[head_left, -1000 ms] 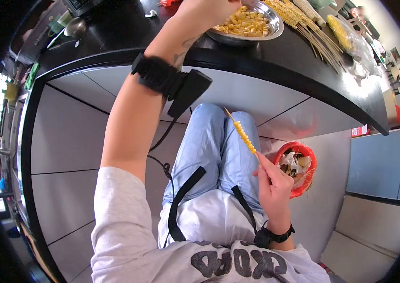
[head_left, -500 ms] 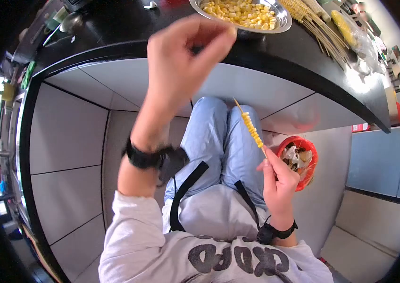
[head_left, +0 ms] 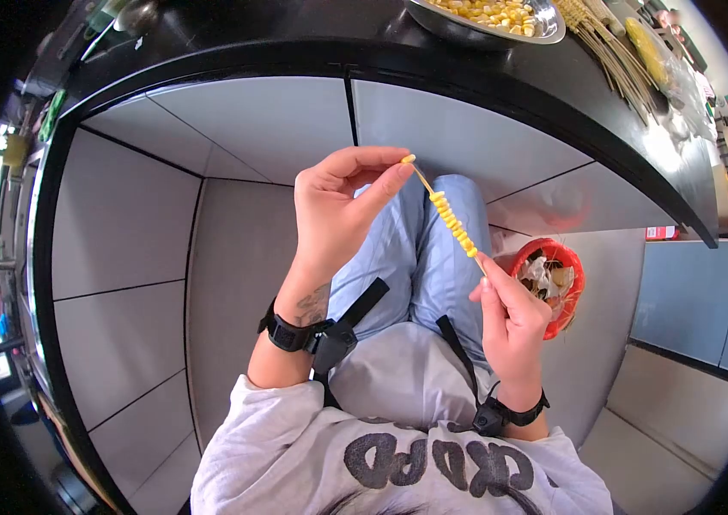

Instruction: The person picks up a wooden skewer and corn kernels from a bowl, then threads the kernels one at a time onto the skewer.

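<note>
My left hand (head_left: 336, 206) pinches a single yellow corn kernel (head_left: 408, 160) between thumb and forefinger, right at the pointed tip of a bamboo skewer (head_left: 423, 179). Whether the point has entered the kernel is hard to make out. A row of threaded corn kernels (head_left: 453, 223) covers the skewer's middle, with a bare stretch above it. My right hand (head_left: 514, 322) grips the skewer's lower end, which slants up and to the left over my knees. On the counter above, a metal bowl (head_left: 476, 34) holds loose corn kernels, partly cut off by the frame.
The black counter (head_left: 278, 47) runs across the top, its edge beyond my hands. Several skewers (head_left: 617, 64) lie at its right, beside a plastic bag (head_left: 682, 94) with something yellow. A red-lined waste bin (head_left: 576, 283) stands on the floor to my right.
My left hand has come down from near the bowl to the skewer's tip, a kernel now visible in its fingers. The right hand and skewer stay nearly in place.
</note>
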Demonstrator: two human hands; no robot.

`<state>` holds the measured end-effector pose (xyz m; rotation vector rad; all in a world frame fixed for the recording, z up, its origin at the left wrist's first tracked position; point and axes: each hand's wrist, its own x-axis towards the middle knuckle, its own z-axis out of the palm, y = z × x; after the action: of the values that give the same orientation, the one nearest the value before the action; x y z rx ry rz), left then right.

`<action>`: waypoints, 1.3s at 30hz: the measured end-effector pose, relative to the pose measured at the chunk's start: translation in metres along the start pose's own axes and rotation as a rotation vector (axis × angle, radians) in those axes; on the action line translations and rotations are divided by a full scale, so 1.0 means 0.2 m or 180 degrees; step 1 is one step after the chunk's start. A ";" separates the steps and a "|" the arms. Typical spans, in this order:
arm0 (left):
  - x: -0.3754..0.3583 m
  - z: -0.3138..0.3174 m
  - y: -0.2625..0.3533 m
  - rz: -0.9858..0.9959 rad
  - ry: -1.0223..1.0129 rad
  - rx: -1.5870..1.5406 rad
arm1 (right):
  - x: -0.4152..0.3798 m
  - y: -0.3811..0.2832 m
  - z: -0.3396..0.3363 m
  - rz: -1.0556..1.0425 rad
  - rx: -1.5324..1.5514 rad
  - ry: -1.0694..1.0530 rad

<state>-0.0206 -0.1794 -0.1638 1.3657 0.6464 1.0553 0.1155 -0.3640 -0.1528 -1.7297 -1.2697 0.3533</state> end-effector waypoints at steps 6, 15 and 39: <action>0.00 0.00 -0.01 0.0059 -0.0068 0.0105 | -0.01 -0.01 0.01 0.0025 -0.0043 0.0016; -0.02 0.01 -0.02 0.0008 -0.0001 0.0128 | -0.01 0.01 0.01 0.0059 -0.0066 0.0007; 0.05 -0.08 -0.11 -0.1793 -0.0870 -0.2047 | 0.00 0.04 -0.01 -0.0209 -0.0209 -0.0005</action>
<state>-0.0248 -0.1606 -0.1850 0.6813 0.3962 0.5298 0.1204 -0.3655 -0.1579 -1.7383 -1.3491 0.2776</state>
